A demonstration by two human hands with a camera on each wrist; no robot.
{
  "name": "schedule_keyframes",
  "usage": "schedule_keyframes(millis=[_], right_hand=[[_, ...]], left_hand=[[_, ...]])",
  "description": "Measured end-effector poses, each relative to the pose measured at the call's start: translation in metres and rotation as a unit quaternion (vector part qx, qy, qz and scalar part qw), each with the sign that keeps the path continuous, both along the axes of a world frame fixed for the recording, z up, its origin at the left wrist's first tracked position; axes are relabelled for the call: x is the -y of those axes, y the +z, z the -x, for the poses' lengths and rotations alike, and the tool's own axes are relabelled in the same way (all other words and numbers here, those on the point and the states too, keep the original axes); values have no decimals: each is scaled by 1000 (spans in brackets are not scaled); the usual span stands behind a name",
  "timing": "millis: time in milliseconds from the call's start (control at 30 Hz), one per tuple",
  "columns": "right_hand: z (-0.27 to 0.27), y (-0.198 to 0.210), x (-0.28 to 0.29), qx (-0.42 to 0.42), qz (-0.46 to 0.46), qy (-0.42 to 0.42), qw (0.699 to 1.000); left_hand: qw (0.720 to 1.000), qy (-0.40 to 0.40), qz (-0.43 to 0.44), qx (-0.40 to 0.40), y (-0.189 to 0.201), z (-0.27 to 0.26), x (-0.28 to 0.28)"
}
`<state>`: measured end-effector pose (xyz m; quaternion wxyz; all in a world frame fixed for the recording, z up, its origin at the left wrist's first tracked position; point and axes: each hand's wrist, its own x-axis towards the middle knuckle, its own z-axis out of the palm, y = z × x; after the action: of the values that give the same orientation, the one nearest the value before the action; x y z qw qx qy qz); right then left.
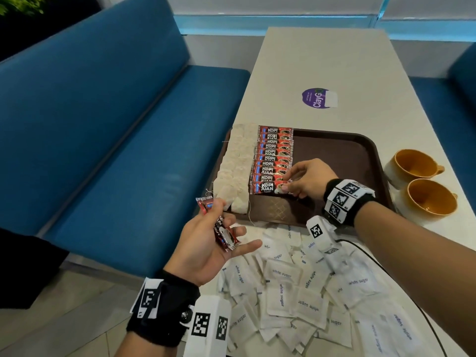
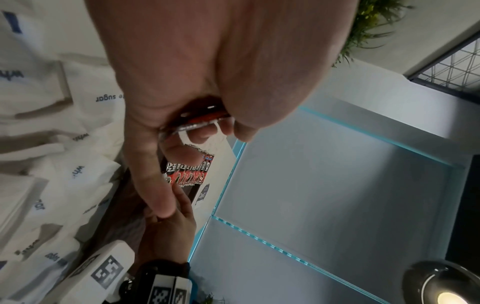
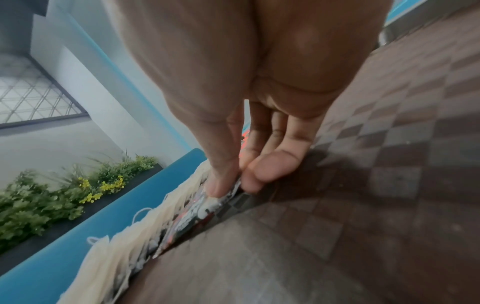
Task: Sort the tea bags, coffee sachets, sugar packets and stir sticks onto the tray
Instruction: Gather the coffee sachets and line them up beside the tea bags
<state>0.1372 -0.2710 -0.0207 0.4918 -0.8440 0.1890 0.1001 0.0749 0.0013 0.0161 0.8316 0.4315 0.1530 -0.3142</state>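
A brown tray (image 1: 334,155) lies on the table. Along its left side runs a column of pale tea bags (image 1: 235,166), and beside it a column of red coffee sachets (image 1: 273,161). My right hand (image 1: 291,185) pinches the nearest sachet of that column (image 1: 265,188) at its right end, thumb on top; the pinch on that sachet (image 3: 221,200) also shows in the right wrist view. My left hand (image 1: 216,233) hovers palm-up off the tray's near-left corner and holds a small bunch of coffee sachets (image 1: 221,228), also seen as held sachets (image 2: 202,121). A heap of white sugar packets (image 1: 291,287) covers the near table.
Two orange-lined mugs (image 1: 414,166) (image 1: 430,199) stand right of the tray. A purple sticker (image 1: 318,97) marks the table farther back. A blue bench (image 1: 116,124) runs along the table's left edge. A black cable (image 1: 381,264) crosses the sugar heap.
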Motion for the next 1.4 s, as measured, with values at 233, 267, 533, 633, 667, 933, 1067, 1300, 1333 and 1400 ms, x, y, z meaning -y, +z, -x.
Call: schedule_keyframes(millis=[233, 267, 533, 633, 667, 933, 1067, 1300, 1333, 1400], right_hand=[[-7, 0, -5, -23, 55, 2, 998], [-8, 0, -6, -25, 60, 1, 998], [-7, 4, -7, -29, 68, 3, 997], [-6, 8, -6, -19, 59, -8, 998], [-5, 10, -5, -15, 60, -13, 998], [39, 51, -29, 88, -11, 1, 996], [71, 68, -44, 124, -73, 61, 988], [104, 73, -52, 99, -102, 123, 982], [107, 71, -54, 95, -93, 136, 982], [109, 66, -55, 94, -96, 139, 981]], left_hand=[[999, -29, -27, 35, -8, -1, -3], [998, -30, -28, 43, -8, -1, -4], [996, -46, -20, 74, -5, 2, -6], [995, -55, -14, 76, -6, 2, -7], [995, -57, -14, 80, -6, 2, -8], [986, -87, -47, 131, 0, 9, 3], [975, -123, -81, 168, 6, 14, 10], [969, -101, -110, 195, 1, 19, 22], [968, -102, -112, 200, 0, 20, 23], [965, -110, -115, 209, -1, 21, 24]])
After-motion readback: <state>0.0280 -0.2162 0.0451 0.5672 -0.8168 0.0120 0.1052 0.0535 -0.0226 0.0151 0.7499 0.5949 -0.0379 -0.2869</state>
